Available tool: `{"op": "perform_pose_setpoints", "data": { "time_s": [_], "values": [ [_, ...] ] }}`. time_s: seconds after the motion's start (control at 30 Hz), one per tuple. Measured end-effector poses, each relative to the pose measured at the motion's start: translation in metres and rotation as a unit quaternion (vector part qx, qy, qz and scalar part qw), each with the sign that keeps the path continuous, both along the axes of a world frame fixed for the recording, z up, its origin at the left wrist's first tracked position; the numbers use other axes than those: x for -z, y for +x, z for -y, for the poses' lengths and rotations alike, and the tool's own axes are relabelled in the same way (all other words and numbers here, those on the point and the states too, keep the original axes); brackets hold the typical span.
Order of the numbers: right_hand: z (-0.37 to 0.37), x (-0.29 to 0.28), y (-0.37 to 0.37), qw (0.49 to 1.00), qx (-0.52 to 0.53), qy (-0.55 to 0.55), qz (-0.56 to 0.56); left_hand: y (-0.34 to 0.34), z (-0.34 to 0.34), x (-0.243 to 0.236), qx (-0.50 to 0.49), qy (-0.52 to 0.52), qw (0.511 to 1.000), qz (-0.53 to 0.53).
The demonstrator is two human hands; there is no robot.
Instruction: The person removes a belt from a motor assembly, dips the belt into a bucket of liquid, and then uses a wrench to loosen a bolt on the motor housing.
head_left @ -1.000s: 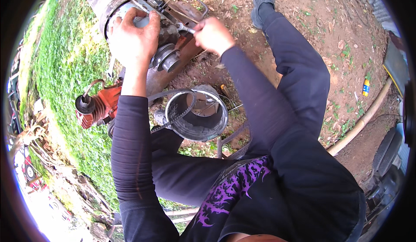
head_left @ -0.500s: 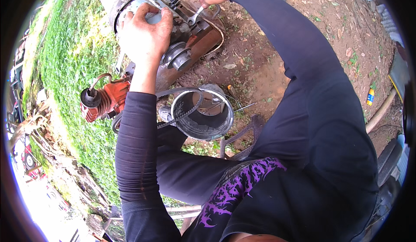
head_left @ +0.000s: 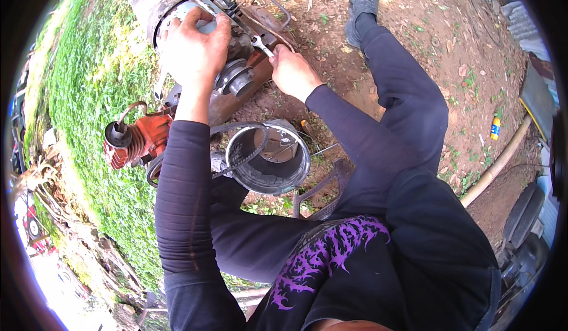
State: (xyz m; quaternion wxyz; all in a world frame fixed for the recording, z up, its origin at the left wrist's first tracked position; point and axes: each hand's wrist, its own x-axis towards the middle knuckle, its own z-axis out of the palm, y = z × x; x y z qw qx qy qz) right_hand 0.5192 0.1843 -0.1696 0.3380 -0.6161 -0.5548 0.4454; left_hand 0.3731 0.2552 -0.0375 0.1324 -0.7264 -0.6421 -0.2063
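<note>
My right hand (head_left: 294, 73) grips a silver wrench (head_left: 263, 47) by one end. Its open jaw lies at the hardware along the side of an electric motor (head_left: 239, 48). My left hand (head_left: 198, 50) is curled over the motor's grey body, thumb and fingers bent; what its fingertips hold, if anything, is hidden. A flat metal bar end (head_left: 159, 87) shows beside that wrist. Below the hands, a dark grooved pulley (head_left: 235, 77) sits on the motor's shaft. The motor rests on a rusty brown tank (head_left: 258, 70).
An orange-red compressor pump (head_left: 148, 132) stands left of my forearm. A black drive belt (head_left: 260, 144) hangs over a grey bucket (head_left: 269, 183) holding metal pieces. A yellow bottle (head_left: 496, 128) and a wooden pole (head_left: 496, 164) lie on the dirt at right; grass spreads at left.
My right hand has swung down and toward me with the wrench, whose handle now points to the lower right. My left hand stays on the motor. The view has shifted slightly.
</note>
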Motion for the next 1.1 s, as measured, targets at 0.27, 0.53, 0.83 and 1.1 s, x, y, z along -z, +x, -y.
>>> {"op": "perform_pose_setpoints", "data": {
  "time_s": [0.27,0.53,0.83,1.1],
  "values": [
    [-0.014,0.019,-0.016,0.995,0.089,-0.038,0.005,0.001,-0.002,0.006,0.014,0.007,1.0,0.019],
    [-0.18,-0.036,0.049,0.886,-0.358,-0.115,0.272,0.001,0.0,-0.001,-0.008,-0.009,1.0,0.005],
    [-0.186,-0.009,0.07,0.856,-0.274,0.057,0.434,0.0,0.002,0.001,-0.01,-0.017,1.0,0.007],
    [-0.003,-0.008,0.019,0.998,0.053,-0.021,0.034,0.0,0.001,0.001,-0.005,0.0,1.0,0.007]
  ]
}}
